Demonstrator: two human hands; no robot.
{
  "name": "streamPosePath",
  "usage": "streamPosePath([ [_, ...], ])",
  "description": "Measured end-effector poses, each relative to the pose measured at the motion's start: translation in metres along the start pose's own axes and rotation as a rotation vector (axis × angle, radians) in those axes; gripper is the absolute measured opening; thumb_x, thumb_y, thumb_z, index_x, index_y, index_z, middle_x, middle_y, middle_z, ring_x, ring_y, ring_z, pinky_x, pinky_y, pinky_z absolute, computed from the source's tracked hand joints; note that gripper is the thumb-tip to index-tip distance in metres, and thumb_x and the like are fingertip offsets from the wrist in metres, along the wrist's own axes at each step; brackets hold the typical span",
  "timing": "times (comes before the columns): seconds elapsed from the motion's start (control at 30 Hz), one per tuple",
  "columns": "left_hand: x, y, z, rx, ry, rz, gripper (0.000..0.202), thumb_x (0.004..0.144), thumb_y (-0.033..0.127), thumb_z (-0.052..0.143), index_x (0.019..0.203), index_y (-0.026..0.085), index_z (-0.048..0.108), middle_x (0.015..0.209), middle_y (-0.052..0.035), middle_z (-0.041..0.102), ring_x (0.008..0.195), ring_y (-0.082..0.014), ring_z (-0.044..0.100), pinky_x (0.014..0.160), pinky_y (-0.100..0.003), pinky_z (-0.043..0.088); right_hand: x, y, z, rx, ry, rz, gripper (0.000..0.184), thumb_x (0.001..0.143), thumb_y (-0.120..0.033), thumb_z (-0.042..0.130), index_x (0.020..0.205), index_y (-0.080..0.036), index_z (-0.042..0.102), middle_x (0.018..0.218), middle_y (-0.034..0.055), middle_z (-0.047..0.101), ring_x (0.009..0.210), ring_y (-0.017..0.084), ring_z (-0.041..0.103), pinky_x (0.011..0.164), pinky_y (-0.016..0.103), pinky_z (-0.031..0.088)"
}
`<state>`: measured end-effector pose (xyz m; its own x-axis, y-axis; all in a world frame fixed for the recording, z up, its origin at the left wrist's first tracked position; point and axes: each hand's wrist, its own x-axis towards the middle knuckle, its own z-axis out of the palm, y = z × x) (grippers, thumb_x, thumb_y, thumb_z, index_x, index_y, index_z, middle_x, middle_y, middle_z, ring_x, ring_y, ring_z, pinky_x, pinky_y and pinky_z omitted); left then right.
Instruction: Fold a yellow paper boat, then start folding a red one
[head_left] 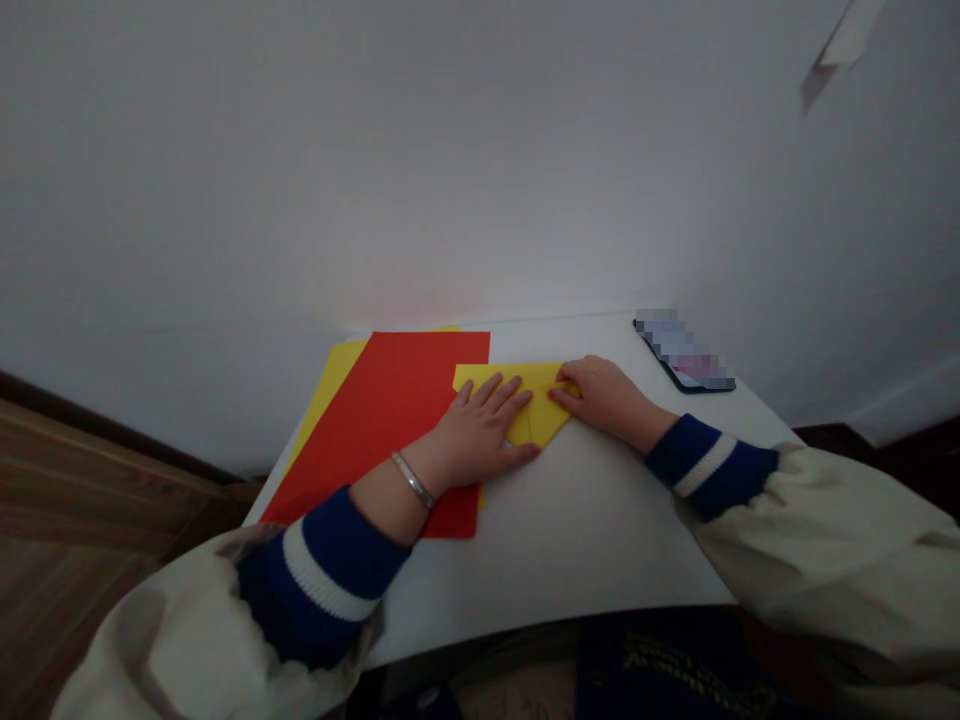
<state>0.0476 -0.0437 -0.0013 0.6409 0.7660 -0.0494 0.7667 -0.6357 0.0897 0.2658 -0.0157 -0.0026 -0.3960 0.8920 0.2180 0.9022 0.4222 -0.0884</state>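
A yellow paper sheet [534, 412], folded into a triangle pointing toward me, lies on a white table [585, 540]. My left hand [484, 430], with a silver bracelet at the wrist, lies flat on the paper's left half, fingers spread and stretched out. My right hand [600, 392] presses its closed fingers on the paper's right corner. A red sheet [382, 420] lies under my left hand and partly under the yellow fold. Another yellow sheet [330, 385] sticks out beneath the red one at the left.
A phone [684, 362] lies at the table's far right, near the white wall [450, 180]. Wooden floor [82, 500] shows to the left of the table. The table's near edge ends just above my lap.
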Motion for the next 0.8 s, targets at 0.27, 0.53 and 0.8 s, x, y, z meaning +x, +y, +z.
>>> streamPosePath([
  [0.27,0.002,0.000,-0.001,0.024,0.028,0.013,0.072,0.090,0.064,0.031,0.148,0.021,0.027,0.155,-0.0068,0.024,0.142,-0.0340,0.016,0.111,-0.054,0.019,0.001,-0.001,-0.001,-0.027,0.026,0.021,0.030,0.089,-0.041,0.049,0.088,-0.015,0.065,0.084,0.0096,0.067,0.077,0.021,0.056,0.068,0.031,0.037],
  [0.53,0.003,0.003,-0.006,0.043,0.044,0.083,0.061,0.094,0.054,0.032,0.142,0.016,0.037,0.151,-0.0076,0.034,0.140,-0.0281,0.024,0.114,-0.045,0.018,0.001,0.001,0.002,-0.001,0.058,0.018,0.026,0.087,-0.039,0.052,0.088,-0.016,0.064,0.083,0.0084,0.067,0.076,0.021,0.054,0.069,0.032,0.038],
  [0.8,0.002,0.004,-0.002,0.056,0.030,0.062,0.060,0.096,0.048,0.028,0.145,0.013,0.030,0.153,-0.0098,0.030,0.142,-0.0282,0.019,0.114,-0.046,0.017,-0.004,-0.004,-0.010,0.185,0.177,-0.290,0.016,0.083,-0.031,0.059,0.087,-0.019,0.070,0.099,0.0075,0.067,0.096,0.022,0.054,0.090,0.036,0.038],
])
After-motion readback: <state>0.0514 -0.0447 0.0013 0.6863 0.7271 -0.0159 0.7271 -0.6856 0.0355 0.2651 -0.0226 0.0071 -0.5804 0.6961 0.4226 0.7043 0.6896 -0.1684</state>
